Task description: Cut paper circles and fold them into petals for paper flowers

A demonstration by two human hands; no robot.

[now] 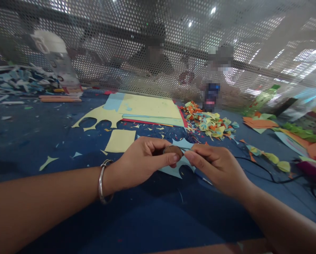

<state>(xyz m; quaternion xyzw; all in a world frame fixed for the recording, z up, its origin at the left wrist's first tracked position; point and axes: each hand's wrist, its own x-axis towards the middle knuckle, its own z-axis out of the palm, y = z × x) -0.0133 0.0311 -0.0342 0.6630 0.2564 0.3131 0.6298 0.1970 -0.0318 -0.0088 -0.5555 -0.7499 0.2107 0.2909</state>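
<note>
My left hand [144, 160], with a metal bangle [103, 181] on the wrist, pinches a small round brown paper piece [173, 150] between thumb and fingers. My right hand [213, 164] meets it from the right, fingertips closed on the same piece's edge. Both hands hover just above the blue table [68, 141]. Under them lies a light blue paper scrap [180, 165] with cut-out curves.
Yellow sheets [147, 106], one with round holes, lie behind the hands, beside a yellow square [120, 140]. A heap of colourful folded paper bits [213, 123] sits at right, with orange and green sheets [301, 137] and a black cable [266, 173]. A perforated screen [158, 53] stands across the table; people sit behind it.
</note>
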